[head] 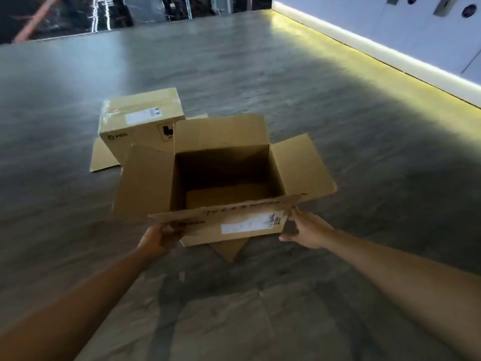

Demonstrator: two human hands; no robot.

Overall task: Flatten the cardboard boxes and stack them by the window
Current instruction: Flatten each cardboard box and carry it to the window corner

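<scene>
An open cardboard box (pixel 223 178) stands on the floor in front of me, its four top flaps spread outward and its inside bare. My left hand (pixel 156 241) grips the left end of the near flap, which carries a white label. My right hand (pixel 307 230) holds the right end of the same flap. Behind it to the left stands a second, taped-shut cardboard box (pixel 138 118) with a white label on top. A flat piece of cardboard (pixel 104 157) lies under that second box.
The grey floor (pixel 312 100) stretches wide on all sides. A white wall with a lit yellow strip (pixel 390 56) at its base runs along the right. Dark glass panels (pixel 78 16) stand at the far back. A cardboard corner (pixel 229 250) pokes out under the near box.
</scene>
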